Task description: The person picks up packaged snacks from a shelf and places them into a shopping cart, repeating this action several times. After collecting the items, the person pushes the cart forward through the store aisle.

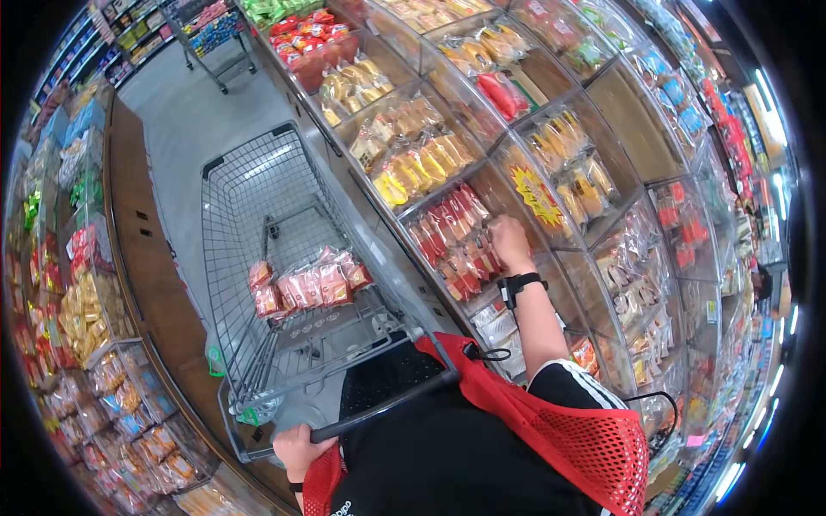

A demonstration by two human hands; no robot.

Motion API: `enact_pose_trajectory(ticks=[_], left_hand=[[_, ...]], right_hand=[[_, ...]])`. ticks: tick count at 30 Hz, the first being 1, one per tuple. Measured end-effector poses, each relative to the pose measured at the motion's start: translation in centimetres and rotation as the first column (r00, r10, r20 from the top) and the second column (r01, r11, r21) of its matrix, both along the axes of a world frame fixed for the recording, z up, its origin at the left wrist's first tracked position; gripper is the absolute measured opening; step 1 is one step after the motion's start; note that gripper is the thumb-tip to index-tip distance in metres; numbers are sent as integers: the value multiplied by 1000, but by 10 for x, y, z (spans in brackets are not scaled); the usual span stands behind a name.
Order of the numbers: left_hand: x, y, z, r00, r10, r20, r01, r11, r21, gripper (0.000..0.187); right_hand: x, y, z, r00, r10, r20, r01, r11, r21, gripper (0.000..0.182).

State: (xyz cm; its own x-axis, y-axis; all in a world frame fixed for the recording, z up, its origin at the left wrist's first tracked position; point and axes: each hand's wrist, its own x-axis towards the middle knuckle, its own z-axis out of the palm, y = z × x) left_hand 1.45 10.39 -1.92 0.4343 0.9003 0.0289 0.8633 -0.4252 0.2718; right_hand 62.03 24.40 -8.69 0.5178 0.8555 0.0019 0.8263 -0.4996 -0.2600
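Observation:
My left hand is wrapped around the dark handle of a wire shopping cart. In the cart lie several clear-wrapped red and pink packets, grouped near its middle. My right hand, with a black band on the wrist, reaches into a clear bin at the right edge of several red packets. Its fingers are curled down against the packets, and whatever they grip is hidden beneath them.
Clear-walled bins of packaged snacks rise along the right side. A brown-sided display borders the left of the aisle. Another cart stands farther ahead on the grey floor. A red mesh vest hangs over my front.

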Motion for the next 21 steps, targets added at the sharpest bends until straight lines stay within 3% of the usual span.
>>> enact_pose_trajectory(ticks=[1, 4, 8, 13, 19, 20, 21], left_hand=[[-2, 0, -1, 1000, -3, 0, 3, 1000, -4, 58], [0, 2, 3, 1000, -3, -10, 3, 1000, -24, 58], [2, 2, 5, 1000, 12, -23, -12, 1000, -21, 57], [0, 2, 5, 1000, -7, -8, 7, 999, -40, 57], [1, -1, 3, 999, 36, -13, -36, 999, -11, 65], [1, -1, 4, 999, 45, -10, -45, 999, 0, 64], [1, -1, 5, 999, 46, -5, -46, 999, 10, 64]], right_hand=[[11, -7, -8, 994, -107, 35, 107, 994, 14, 40], [37, -23, -35, 974, -201, 106, 212, 973, -95, 37], [56, -36, -74, 967, -213, 140, 239, 948, -209, 37], [48, -35, -78, 950, -273, 153, 309, 893, -326, 27], [12, -14, -6, 984, -154, -86, 158, 987, 38, 30], [7, -11, -4, 996, -62, -71, 72, 986, 147, 30], [-8, -1, 4, 971, -14, -237, 57, 983, 174, 33]])
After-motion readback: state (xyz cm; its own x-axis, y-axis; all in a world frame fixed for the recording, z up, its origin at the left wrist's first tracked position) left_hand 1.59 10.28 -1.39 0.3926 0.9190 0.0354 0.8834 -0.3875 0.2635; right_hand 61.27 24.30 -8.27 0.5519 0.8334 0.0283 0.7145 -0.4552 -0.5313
